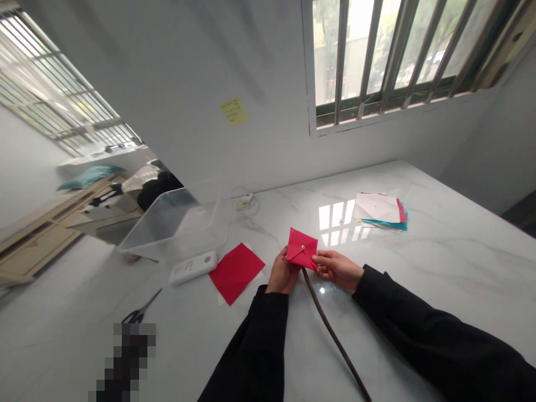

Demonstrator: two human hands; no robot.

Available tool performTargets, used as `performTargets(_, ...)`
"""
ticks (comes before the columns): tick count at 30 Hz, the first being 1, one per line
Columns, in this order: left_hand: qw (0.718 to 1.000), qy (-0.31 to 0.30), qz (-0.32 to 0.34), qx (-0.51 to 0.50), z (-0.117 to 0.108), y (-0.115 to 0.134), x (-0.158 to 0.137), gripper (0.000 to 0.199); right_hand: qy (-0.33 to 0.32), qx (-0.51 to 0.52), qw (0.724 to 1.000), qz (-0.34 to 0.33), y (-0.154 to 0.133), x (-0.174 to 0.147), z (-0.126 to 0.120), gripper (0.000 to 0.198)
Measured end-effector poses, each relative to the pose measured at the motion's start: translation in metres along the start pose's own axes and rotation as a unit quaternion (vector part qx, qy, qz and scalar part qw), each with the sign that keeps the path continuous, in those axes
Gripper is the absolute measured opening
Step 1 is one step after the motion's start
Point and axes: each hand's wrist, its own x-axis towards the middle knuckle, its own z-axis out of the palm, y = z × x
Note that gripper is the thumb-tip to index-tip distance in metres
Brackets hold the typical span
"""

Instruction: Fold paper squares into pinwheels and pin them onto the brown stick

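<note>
Both of my hands hold a small red folded paper square (298, 241), raised over the white table. Its corners are folded in, and a shiny round fastener (304, 247) sits at its middle. My left hand (281, 272) is closed on the left edge, with some fingers hidden beneath. At the lower right corner, my right hand (337, 267) pinches the paper between thumb and fingers. A thin dark brown stick or cord (327, 321) runs from under the square to the bottom edge; whether it is joined to the paper is hidden.
Left of my hands lie a flat red sheet (237, 272) over white ones, a white device (193, 267), scissors (144, 308) and a clear plastic bin (167, 220). Coloured sheets (377, 207) are stacked at right. Small white cabled item (247, 198) rests by the wall.
</note>
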Motion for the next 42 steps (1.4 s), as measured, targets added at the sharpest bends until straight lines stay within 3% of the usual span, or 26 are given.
performTargets(4, 0.996, 0.055, 0.021, 0.061, -0.011, -0.001, 0.005, 0.037, 0.019, -0.018, 1.0, -0.015, -0.004, 0.001, -0.002, 0.042)
performTargets(7, 0.984, 0.096, 0.064, 0.137, -0.019, 0.003, 0.008, 0.036, 0.035, -0.085, 0.994, -0.067, -0.01, 0.001, -0.006, 0.047)
performTargets(12, 0.961, 0.162, 0.15, 0.166, -0.025, 0.011, 0.012, 0.019, 0.056, -0.248, 0.957, -0.141, -0.022, 0.002, -0.013, 0.052)
performTargets(15, 0.973, 0.145, 0.126, 0.127, -0.021, 0.012, 0.01, 0.029, 0.071, -0.307, 0.935, -0.166, -0.025, 0.002, -0.016, 0.05)
performTargets(19, 0.984, 0.077, 0.077, 0.14, -0.011, 0.011, 0.004, 0.046, 0.059, -0.32, 0.926, -0.191, -0.022, 0.005, -0.018, 0.046)
performTargets(22, 0.984, 0.026, 0.05, 0.166, -0.007, 0.009, 0.0, 0.048, 0.039, -0.341, 0.918, -0.2, -0.019, 0.006, -0.02, 0.041)
performTargets(25, 0.979, 0.024, 0.048, 0.199, -0.006, 0.006, -0.002, 0.045, 0.051, -0.368, 0.902, -0.218, -0.018, 0.005, -0.018, 0.033)
performTargets(27, 0.975, 0.035, 0.053, 0.214, -0.007, 0.005, -0.003, 0.043, 0.119, -0.397, 0.87, -0.266, -0.018, 0.001, -0.015, 0.029)
performTargets(29, 0.971, 0.047, 0.057, 0.226, -0.007, 0.003, -0.003, 0.041, 0.19, -0.442, 0.811, -0.333, -0.018, -0.004, -0.008, 0.024)
performTargets(32, 0.966, 0.059, 0.069, 0.241, -0.006, 0.002, -0.002, 0.04, 0.188, -0.51, 0.735, -0.405, -0.016, -0.012, 0.003, 0.006)
performTargets(36, 0.965, 0.036, 0.076, 0.25, -0.001, 0.002, -0.005, 0.045, 0.135, -0.54, 0.719, -0.417, -0.009, -0.014, 0.01, 0.007)
performTargets(42, 0.955, -0.006, 0.075, 0.288, 0.003, 0.0, -0.009, 0.044, 0.134, -0.558, 0.704, -0.419, -0.002, -0.009, 0.003, 0.009)
